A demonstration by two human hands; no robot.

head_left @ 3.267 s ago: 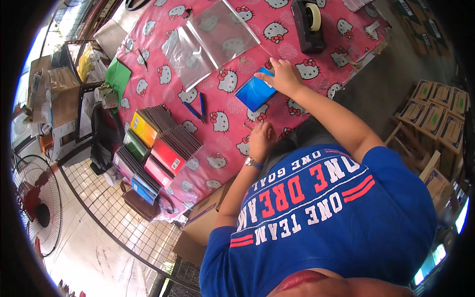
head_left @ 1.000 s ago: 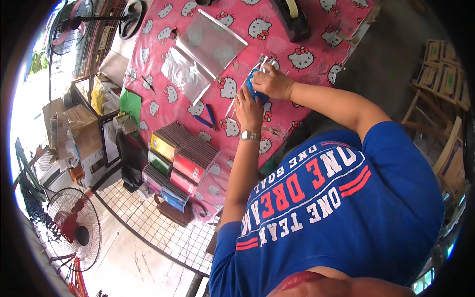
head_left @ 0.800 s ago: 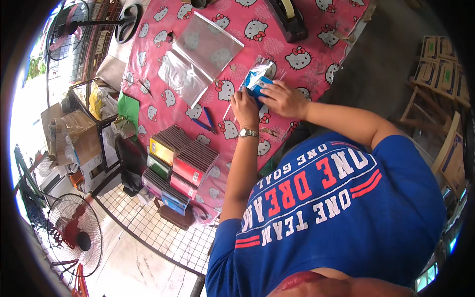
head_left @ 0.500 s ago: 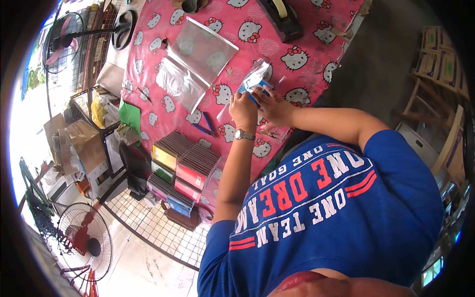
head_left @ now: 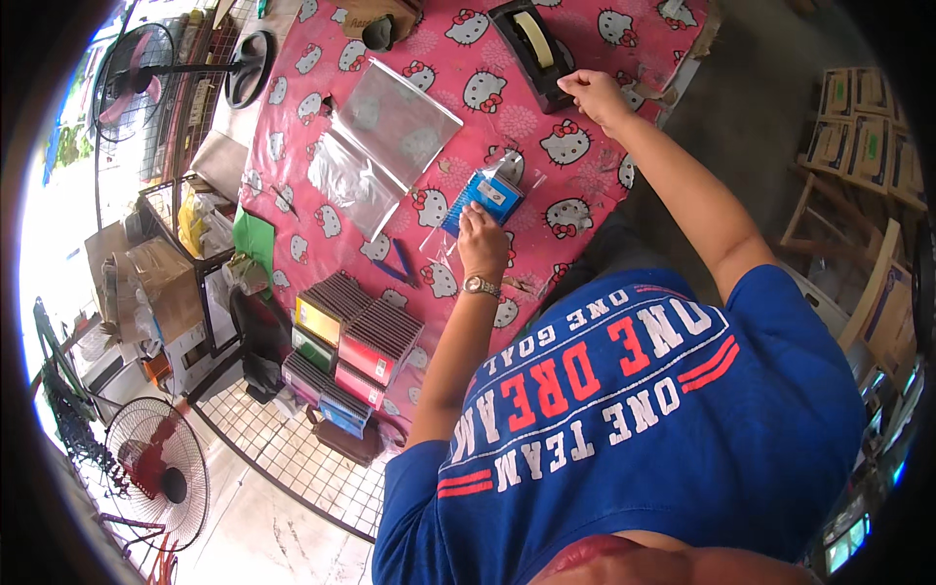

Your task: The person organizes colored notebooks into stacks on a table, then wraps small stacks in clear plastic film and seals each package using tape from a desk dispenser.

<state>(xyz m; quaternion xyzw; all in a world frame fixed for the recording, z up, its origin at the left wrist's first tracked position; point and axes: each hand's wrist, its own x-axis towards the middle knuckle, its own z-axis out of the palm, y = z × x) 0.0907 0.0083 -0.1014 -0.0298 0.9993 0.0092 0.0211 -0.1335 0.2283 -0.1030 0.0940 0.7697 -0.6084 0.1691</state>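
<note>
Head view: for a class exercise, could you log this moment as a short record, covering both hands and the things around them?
Left hand: on blue notebook
Notebook edges: clear plastic film showing
Right hand: by tape dispenser, contact unclear
Left of notebook: pliers, blue handles
Beyond pliers: clear plastic sleeves
Table edge, left: stacked spiral notebooks
Lower left: fan

Strong daylight came from the left, where the far edge burnt out to white. The bench (head_left: 439, 58) was brightly lit, with white glare on the clear plastic sheets (head_left: 341, 180) and smaller glints on the film (head_left: 509, 164) beside the blue notebook (head_left: 495, 200). The floor (head_left: 721, 146) at right lay dim. Fisheye distortion bent outer edges; corners fell to black.
</note>
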